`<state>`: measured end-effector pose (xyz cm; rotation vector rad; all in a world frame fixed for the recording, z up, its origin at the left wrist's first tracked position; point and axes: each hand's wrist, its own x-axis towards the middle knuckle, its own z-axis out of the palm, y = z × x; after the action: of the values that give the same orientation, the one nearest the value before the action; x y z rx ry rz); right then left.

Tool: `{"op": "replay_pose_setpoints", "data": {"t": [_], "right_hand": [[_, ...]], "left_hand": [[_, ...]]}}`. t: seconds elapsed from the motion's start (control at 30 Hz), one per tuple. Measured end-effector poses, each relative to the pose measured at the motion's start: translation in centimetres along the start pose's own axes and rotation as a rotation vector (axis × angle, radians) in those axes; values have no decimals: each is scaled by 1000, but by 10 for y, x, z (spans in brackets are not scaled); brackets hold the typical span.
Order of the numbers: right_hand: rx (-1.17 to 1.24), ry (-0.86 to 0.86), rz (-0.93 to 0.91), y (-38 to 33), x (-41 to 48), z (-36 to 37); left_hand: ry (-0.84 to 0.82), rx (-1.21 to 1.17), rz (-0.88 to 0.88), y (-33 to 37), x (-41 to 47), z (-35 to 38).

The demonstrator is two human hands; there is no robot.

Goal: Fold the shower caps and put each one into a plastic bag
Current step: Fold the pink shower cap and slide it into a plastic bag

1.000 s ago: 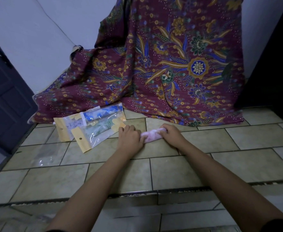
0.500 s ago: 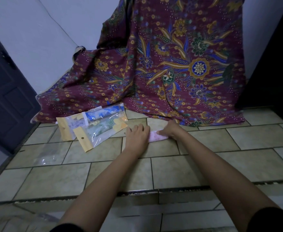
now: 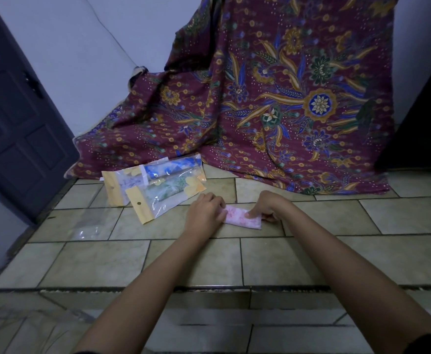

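Observation:
A pink and white shower cap (image 3: 242, 220), folded into a flat strip, lies on the tiled floor in front of me. My left hand (image 3: 204, 213) grips its left end, fingers curled over it. My right hand (image 3: 266, 206) pinches the right end, with the index finger pressing on top. To the left lie packed plastic bags: one with a green patterned cap (image 3: 167, 194) and a yellow header, behind it one with a blue cap (image 3: 171, 167). An empty clear plastic bag (image 3: 88, 224) lies flat further left.
A maroon batik cloth (image 3: 273, 103) hangs down the wall and spreads onto the floor just behind the bags. A dark door (image 3: 12, 118) stands at the left. The tiled floor (image 3: 362, 221) drops at a step edge near me.
The cap now shows as a longer flat strip. My right hand has shifted to its right end and my left hand has curled onto its left end.

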<state>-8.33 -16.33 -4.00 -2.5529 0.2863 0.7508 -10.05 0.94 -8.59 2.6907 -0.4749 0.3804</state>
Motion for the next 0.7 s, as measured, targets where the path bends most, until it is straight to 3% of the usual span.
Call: {"op": "replay_pose_setpoints", "data": {"t": [0.1,0.37,0.47,0.7], "right_hand": [[-29,3,-46,-7,-5,5],[57,140,-152,-33,-1,36],[92,191,-191,-49,2,50],[113,201,-318,-82,-4,68]], "left_hand": [[153,-38,-136,-15,-3,-8],[578,-86,-798,-108,-22,-64],[555,-95,-939,-143,-43,-73],[278,2,-894,-170,-68,-71]]}}
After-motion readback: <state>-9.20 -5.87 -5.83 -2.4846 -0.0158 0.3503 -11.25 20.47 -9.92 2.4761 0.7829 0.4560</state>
